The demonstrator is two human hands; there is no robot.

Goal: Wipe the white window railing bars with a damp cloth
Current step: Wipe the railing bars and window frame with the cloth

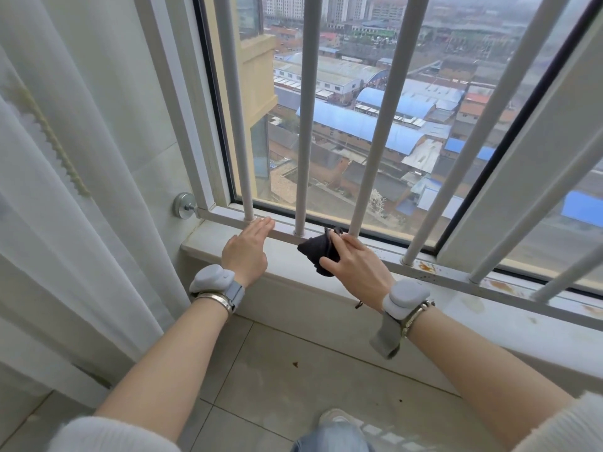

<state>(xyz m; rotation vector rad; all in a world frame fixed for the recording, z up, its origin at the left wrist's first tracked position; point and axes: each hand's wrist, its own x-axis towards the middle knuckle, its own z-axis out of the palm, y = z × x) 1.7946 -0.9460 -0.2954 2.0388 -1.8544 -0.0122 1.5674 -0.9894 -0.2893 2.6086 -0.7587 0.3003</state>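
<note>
Dark cloth point(318, 252) is gripped by right hand point(354, 265) at bottom rail point(228, 220) | left hand point(246, 247) flat, fingers together | rust spots point(427, 267) rightward remain unwiped.

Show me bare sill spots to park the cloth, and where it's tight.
Bare sill between the round wall mount and the left hand. Another bare strip between the two hands. Right of the right hand the sill is open but rust-stained. Tight: the bottom rail where the right hand presses the dark cloth, between two bar bases.
</note>
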